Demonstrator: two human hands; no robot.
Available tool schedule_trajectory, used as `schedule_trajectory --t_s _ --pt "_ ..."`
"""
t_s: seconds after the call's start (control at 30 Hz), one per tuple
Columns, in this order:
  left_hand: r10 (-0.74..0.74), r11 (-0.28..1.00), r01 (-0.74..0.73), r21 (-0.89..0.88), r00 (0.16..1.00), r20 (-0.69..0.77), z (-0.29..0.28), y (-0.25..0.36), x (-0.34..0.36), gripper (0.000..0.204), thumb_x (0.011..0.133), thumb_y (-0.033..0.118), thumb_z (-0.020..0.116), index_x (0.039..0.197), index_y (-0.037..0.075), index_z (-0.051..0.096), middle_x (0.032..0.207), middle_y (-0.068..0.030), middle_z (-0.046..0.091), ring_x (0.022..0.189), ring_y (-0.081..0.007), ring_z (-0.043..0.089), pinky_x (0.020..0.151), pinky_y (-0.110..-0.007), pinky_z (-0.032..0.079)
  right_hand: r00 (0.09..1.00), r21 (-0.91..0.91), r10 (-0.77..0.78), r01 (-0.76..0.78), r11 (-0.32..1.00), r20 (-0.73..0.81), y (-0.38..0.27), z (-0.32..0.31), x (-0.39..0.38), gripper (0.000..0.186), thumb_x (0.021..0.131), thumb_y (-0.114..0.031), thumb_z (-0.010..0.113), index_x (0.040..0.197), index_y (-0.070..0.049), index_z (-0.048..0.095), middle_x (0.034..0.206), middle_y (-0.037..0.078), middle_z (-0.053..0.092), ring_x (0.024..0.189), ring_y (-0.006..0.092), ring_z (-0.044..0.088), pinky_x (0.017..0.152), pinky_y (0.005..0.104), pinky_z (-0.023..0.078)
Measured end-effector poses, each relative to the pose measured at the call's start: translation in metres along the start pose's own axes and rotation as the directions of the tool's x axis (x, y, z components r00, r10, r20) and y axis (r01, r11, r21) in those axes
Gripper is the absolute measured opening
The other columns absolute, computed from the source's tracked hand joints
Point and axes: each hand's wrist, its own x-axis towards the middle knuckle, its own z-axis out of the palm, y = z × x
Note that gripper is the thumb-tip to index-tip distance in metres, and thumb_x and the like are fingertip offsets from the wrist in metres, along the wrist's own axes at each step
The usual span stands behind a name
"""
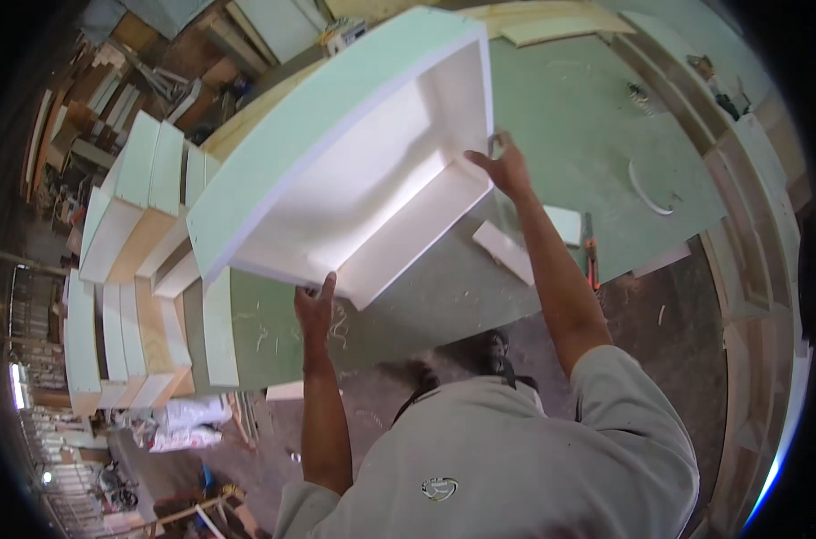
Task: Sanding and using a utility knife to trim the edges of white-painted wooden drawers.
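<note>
The left hand (314,310) and right hand (508,171) each grip an edge of a white, green-fronted drawer box (345,162), tilted over the green worktop (587,108); its underside and most fingers are hidden, and the orange-handled tool (592,260) is hard to identify

Tilted white box (369,119), gripped at its ends by left hand (314,307) and right hand (505,169), blocked passage over mid-table. Boxes (145,202) closed off the left. Widest lane: green tabletop (578,117) to the right, interrupted by curved offcut (644,190). White strip (505,252) and orange-handled tool (592,256) obstructed the near edge.
</note>
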Motion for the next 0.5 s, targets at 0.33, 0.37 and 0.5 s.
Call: schedule_trajectory --t_s 0.33,0.37,0.5 --pt "0.092 0.833 0.058 0.55 0.966 -0.242 0.032 -0.112 0.088 0.052 0.096 0.046 0.061 0.121 0.001 0.065 0.101 -0.0247 0.067 0.092 -0.0406 0.066 0.083 -0.047 0.053 0.958 -0.29 -0.269 0.23 0.929 -0.102 0.002 -0.018 0.016 0.037 0.089 -0.044 0.068 0.091 -0.007 0.077 0.09 0.017 0.07 0.084 0.0354 0.066 0.077 0.0473 0.051" --pt "0.286 0.497 -0.211 0.842 0.956 0.071 0.027 -0.131 0.11 0.048 0.102 0.048 0.05 0.121 0.007 0.067 0.09 -0.0233 0.064 0.081 -0.0386 0.061 0.078 -0.046 0.05 0.947 -0.175 -0.272 0.243 0.954 -0.17 0.005 -0.034 0.002 0.035 0.089 -0.042 0.068 0.088 -0.009 0.078 0.088 0.016 0.07 0.082 0.0346 0.067 0.077 0.0471 0.051" --pt "-0.07 0.973 0.055 0.223 0.996 0.058 0.018 -0.06 0.08 0.051 0.089 0.032 0.074 0.083 -0.017 0.062 0.087 -0.0302 0.065 0.072 -0.028 0.061 0.06 -0.047 0.047 0.891 -0.069 -0.288 0.282 0.957 -0.352 -0.061 -0.076 -0.088 0.022 0.086 -0.023 0.071 0.089 -0.002 0.067 0.084 0.022 0.068 0.077 0.0445 0.063 0.069 0.05 0.051"
